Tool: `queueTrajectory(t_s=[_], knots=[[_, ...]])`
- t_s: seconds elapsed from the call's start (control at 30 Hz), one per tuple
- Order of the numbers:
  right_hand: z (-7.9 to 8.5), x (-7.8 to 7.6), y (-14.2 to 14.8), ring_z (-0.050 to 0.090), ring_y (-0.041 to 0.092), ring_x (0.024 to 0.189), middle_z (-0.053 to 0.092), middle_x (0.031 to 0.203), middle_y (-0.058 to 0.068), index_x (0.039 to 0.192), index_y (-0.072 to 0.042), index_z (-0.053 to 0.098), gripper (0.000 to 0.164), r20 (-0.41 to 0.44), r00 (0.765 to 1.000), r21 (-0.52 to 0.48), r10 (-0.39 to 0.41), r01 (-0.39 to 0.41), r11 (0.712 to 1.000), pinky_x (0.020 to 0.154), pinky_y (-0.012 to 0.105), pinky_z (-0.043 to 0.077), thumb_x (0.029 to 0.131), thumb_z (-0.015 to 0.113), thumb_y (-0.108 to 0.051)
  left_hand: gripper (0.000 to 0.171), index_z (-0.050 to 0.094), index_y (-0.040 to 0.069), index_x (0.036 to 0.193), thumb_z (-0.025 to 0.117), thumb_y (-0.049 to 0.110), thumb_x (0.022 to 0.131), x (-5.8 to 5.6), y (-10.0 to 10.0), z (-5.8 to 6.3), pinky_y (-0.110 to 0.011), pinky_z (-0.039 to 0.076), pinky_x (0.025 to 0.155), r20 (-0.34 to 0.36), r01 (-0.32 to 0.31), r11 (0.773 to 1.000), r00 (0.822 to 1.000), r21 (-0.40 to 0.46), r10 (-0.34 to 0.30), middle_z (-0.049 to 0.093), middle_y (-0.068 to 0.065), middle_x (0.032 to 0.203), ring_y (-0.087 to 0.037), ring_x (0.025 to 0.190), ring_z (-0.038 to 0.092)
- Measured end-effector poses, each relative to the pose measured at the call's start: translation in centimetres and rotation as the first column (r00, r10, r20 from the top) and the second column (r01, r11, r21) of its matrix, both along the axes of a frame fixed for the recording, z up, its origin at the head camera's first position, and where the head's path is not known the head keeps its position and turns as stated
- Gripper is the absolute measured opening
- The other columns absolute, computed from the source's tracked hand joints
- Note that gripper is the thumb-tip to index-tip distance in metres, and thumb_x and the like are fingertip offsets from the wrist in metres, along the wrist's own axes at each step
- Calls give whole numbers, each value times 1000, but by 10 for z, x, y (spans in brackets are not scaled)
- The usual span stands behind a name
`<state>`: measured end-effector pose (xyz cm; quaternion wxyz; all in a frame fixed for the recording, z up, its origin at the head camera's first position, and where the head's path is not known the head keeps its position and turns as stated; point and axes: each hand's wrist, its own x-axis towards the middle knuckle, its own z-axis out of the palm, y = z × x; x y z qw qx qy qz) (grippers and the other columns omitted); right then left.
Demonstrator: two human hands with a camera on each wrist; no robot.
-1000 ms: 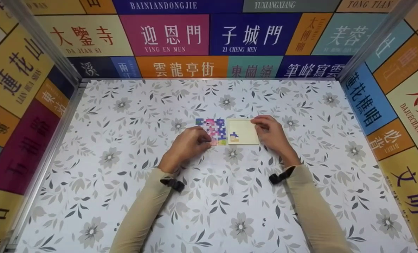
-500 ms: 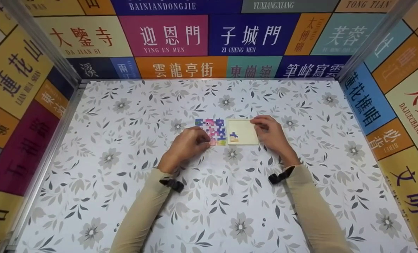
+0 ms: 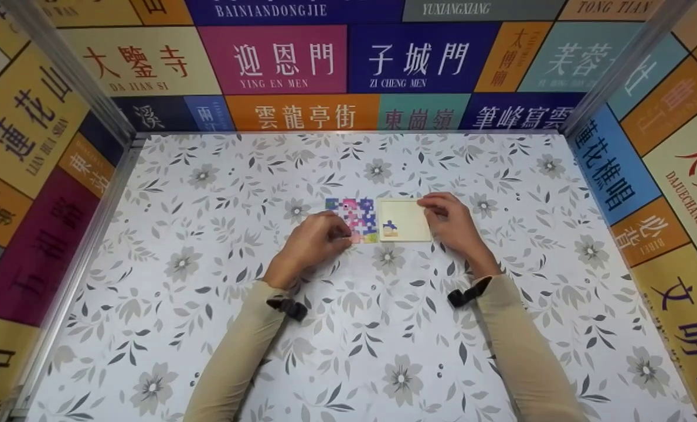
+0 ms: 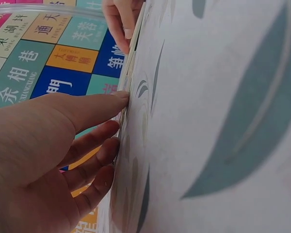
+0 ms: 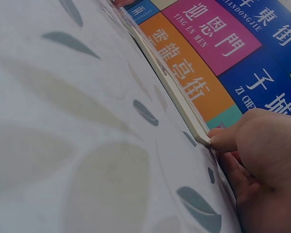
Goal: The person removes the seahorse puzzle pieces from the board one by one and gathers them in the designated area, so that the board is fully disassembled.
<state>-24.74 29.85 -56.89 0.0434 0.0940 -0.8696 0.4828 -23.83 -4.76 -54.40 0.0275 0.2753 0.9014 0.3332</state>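
Observation:
A jigsaw of interlocked pink, purple and green pieces point(image 3: 367, 221) lies flat on the patterned tabletop. Right beside it is a shallow cream puzzle tray point(image 3: 410, 215), with a small purple and tan section point(image 3: 390, 228) in its lower left corner. My left hand point(image 3: 318, 239) rests at the jigsaw's near left side and covers part of it; in the left wrist view its fingers point(image 4: 94, 151) are loosely bent, thumb extended. My right hand point(image 3: 454, 224) holds the tray's right edge, index finger at the far corner. In the right wrist view the thumb meets a tray corner point(image 5: 201, 138).
White cloth with grey flowers and leaves covers the table point(image 3: 348, 351). Colourful panels with printed characters point(image 3: 275, 58) stand behind and on both sides. A black strap with a small device point(image 3: 288, 306) is on the left wrist, another point(image 3: 469, 293) on the right.

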Motion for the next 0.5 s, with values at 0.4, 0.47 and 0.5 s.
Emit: queueTrajectory(t_s=[0.4, 0.47, 0.5], knots=[[0, -1, -1, 61, 27, 124, 60, 137, 11, 123, -4, 73, 25, -5, 1000, -4, -10, 10, 1000, 105, 44, 51, 102, 59, -7, 16, 79, 16, 99, 81, 29, 89, 1, 4, 2, -35, 56, 79, -53, 0, 1000, 999, 8, 0, 70, 0, 100, -16, 87, 69], [0, -2, -1, 61, 28, 124, 61, 137, 11, 122, -4, 74, 25, -7, 1000, -3, -14, 14, 1000, 105, 44, 51, 102, 59, -6, 15, 79, 17, 99, 80, 30, 90, 1, 7, 3, -34, 56, 79, -55, -4, 1000, 998, 12, 5, 69, 1, 100, -15, 87, 68], [0, -2, -1, 61, 28, 124, 61, 137, 11, 122, -4, 74, 25, -8, 1000, -2, -15, 15, 1000, 105, 44, 51, 102, 59, -6, 15, 79, 18, 99, 80, 30, 90, 2, 8, 4, -34, 55, 78, -56, -8, 1000, 998, 12, 8, 69, 1, 100, -15, 86, 68]])
